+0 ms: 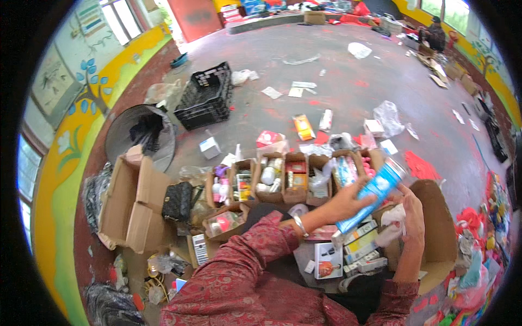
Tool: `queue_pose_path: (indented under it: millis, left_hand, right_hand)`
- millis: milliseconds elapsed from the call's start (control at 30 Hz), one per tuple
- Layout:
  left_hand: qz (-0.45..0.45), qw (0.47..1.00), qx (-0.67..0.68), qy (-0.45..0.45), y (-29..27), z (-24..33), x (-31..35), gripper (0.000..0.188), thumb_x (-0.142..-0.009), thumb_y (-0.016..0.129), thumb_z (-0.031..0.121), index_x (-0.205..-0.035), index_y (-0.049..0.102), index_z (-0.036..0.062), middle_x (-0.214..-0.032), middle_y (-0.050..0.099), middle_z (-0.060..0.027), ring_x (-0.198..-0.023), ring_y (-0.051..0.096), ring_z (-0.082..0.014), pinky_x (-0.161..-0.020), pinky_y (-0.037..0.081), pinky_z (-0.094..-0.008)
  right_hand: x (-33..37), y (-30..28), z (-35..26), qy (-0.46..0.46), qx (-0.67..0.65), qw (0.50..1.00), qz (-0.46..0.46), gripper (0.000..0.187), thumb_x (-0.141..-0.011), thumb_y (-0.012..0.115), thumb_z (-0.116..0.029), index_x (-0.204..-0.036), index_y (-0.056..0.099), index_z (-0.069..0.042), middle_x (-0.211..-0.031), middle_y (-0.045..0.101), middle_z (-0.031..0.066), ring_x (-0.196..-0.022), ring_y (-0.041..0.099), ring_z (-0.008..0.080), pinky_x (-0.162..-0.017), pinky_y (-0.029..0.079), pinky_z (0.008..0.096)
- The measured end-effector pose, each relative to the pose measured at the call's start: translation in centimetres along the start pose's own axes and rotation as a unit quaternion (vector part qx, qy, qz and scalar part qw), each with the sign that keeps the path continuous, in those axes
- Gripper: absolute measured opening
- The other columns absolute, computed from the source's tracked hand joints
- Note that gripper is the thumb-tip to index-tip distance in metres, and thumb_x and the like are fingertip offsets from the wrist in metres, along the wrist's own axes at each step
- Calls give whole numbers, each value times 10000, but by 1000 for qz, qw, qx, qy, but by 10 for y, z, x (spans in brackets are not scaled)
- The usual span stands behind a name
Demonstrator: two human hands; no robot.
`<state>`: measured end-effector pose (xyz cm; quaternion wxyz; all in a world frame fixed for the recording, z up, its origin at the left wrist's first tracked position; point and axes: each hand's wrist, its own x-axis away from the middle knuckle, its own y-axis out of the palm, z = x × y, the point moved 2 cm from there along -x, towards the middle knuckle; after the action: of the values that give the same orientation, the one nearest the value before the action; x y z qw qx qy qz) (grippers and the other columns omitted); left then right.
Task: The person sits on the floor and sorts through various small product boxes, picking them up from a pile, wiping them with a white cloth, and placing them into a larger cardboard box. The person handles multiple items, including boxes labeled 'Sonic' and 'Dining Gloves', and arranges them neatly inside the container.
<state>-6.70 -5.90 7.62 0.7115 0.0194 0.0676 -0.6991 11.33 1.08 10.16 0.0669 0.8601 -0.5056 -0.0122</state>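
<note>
My left hand (348,201) is wrapped round a long blue package (382,185) with a pale end, tilted up to the right. Its exact kind is unclear. My right hand (413,220) is just right of the package's upper end, fingers curled inward, with a pale crumpled thing (390,221) next to them; blur hides what they grip. Beneath both hands sit several small boxes (361,244) in a stack and a white box with a picture (328,261). A row of small cardboard boxes (296,196) filled with bottles, packets and tubes stands just ahead.
At the left are an open cardboard carton (128,201), a black quilted bag (178,201), a grey round bin (122,133) and a black plastic crate (187,111). Another carton (437,228) stands right of my right hand, beside a colourful heap (481,244). Loose packages and plastic litter the floor.
</note>
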Motion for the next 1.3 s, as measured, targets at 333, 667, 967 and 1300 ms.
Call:
queue_pose_path:
  millis: [333,667,967,1300]
  left_hand:
    - [-170,916,311,-187,11,-28,-1,625,-891,340,546,-1238,421,33,-1143,541,-141,-1063,516,-230,-911,412,-358]
    - [-164,817,442,-332,32,-29,4,589,-891,346,532,-1204,473,49,-1018,606,-143,-822,623,-221,-704,526,-334]
    - [-157,860,356,-330,48,-25,9,605,-898,313,537,-1187,464,27,-987,599,-156,-790,617,-224,-662,520,-322]
    - [-25,890,330,-314,34,-9,4,416,-925,398,416,-1111,511,61,-960,597,-72,-821,598,-168,-743,507,-323]
  right_hand:
    - [-4,-3,26,49,-209,973,83,254,-795,614,-213,-942,556,-15,-809,603,69,-704,617,154,-586,513,275]
    - [-17,-35,13,-15,-27,993,116,313,-842,570,-360,-822,589,-49,-721,579,4,-566,506,77,-508,397,221]
    - [3,-21,-39,-338,315,836,296,94,-818,557,-122,-829,565,-30,-797,575,84,-770,548,222,-683,423,342]
    - [32,75,2,-493,432,755,-34,118,-675,568,-110,-790,578,-87,-724,492,56,-690,480,229,-711,361,366]
